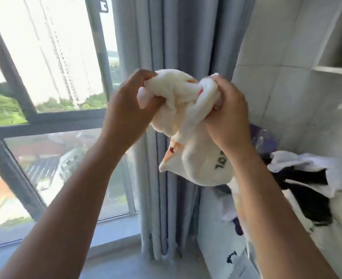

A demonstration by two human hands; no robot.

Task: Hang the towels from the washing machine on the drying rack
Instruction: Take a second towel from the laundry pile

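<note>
My left hand [126,103] and right hand [224,109] were both closed on the bunched white towel [186,137], held up before the curtain [166,47]; it seemed soft and limp, best taken by its corners.

Grey curtain [166,47] hangs beside the window [45,77] and tiled wall [276,87].

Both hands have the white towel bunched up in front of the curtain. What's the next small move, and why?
Probably draw the hands apart to open the towel flat. It is twisted and wadded between the left hand and right hand, with only a corner hanging free, so it could not drape well as it is. No drying rack shows in this view.
</note>
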